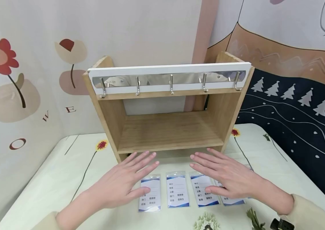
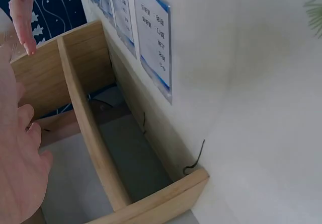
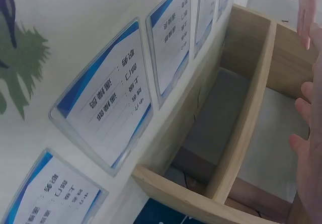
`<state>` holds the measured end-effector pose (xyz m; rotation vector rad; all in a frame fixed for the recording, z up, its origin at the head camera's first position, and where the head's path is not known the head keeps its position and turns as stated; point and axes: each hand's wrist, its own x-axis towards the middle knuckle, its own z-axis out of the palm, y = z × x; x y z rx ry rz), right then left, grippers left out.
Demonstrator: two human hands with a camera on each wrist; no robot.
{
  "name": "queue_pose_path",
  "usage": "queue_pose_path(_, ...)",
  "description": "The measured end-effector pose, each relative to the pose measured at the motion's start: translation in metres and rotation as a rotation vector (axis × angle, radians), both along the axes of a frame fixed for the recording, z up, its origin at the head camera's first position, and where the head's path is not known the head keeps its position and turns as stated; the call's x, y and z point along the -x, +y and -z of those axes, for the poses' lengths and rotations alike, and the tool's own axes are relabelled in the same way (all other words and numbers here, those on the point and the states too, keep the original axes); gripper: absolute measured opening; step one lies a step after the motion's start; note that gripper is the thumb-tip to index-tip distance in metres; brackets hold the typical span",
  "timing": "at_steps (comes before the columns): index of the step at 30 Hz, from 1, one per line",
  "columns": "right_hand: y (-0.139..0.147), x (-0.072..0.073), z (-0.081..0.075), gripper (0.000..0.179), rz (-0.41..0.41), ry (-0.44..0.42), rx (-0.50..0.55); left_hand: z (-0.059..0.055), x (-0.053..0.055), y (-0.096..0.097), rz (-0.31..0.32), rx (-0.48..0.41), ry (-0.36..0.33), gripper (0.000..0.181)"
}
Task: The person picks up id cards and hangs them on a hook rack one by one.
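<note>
In the head view my left hand (image 1: 127, 180) hovers palm down with fingers spread, overlapping the edge of the leftmost plastic badge holder (image 1: 153, 199). My right hand (image 1: 228, 175) is held out the same way, partly covering the two badge holders on the right (image 1: 201, 188). Neither hand holds anything. Several clear badge holders with blue-and-white printed cards lie in a row on the table, including one in the middle (image 1: 178, 191). Just beyond the fingertips stands a wooden shelf rack (image 1: 171, 131) with a white rail (image 1: 168, 68) carrying metal hooks (image 1: 171, 84).
The table bears a pale flower-printed cloth (image 1: 93, 185). Patterned curtains (image 1: 156, 32) stand behind the rack and at both sides. A black object (image 1: 281, 223) shows by the right sleeve (image 1: 306, 210) at the lower right.
</note>
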<state>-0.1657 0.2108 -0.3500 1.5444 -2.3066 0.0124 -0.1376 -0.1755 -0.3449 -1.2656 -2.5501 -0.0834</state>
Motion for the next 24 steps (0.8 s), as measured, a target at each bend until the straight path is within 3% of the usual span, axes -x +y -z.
queue_pose_path(10, -0.01, -0.001, 0.009, 0.074, 0.039, -0.066, 0.097, 0.017, -0.013, -0.009, -0.064, -0.131, -0.036, 0.067)
queue_pose_path(14, -0.019, 0.0, 0.013, 0.082, 0.093, -0.232, 0.149, 0.025, -0.015, -0.013, -0.112, -0.22, -0.064, 0.067)
queue_pose_path(19, -0.033, 0.0, 0.019, 0.082, 0.159, -0.487, 0.194, 0.036, -0.019, -0.017, -0.218, -0.348, -0.173, 0.068)
queue_pose_path(24, -0.044, 0.004, 0.023, 0.078, 0.177, -0.571, 0.226, 0.045, -0.021, -0.021, -0.335, -0.488, -0.276, 0.071)
